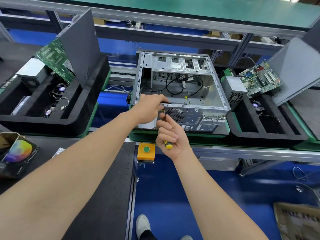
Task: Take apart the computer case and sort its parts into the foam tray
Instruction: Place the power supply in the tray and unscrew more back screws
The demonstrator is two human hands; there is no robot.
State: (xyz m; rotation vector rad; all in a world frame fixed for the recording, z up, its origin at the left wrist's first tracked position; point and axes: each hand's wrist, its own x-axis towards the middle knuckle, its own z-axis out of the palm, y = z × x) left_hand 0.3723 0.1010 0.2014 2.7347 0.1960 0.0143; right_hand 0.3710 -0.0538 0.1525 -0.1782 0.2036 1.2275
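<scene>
- Left foam tray (43, 121): black, soft foam cut into deep pockets. A green circuit board (52, 58), a boxy metal power unit (32, 73) and a dark side panel (81, 45) stand in it. The foam should give a little, so parts ought to seat gently.
- Your left hand (149, 110) curls its fingers over the near upper rim of the case at its left corner, steadying it.
- The computer case (181, 80) lies open side up on the bench, between the two trays. It is thin grey sheet steel, stiff, with folded rims and stamped slots. It looks mostly gutted, so it is likely lighter than its bulk suggests. Take it by the folded rims, not the perforated fan grille. The edges may be sharp, and the loose black cables inside could snag.
- Your right hand (170, 134) wraps the yellow-and-black handle of a screwdriver (168, 145), with the shaft angled up beside the grille. The tip is hidden.
- Right foam tray (270, 135): the same foam, holding a vented power supply (233, 90) and a leaning motherboard (259, 80). The board is fragile, so handle it by its edges.
</scene>
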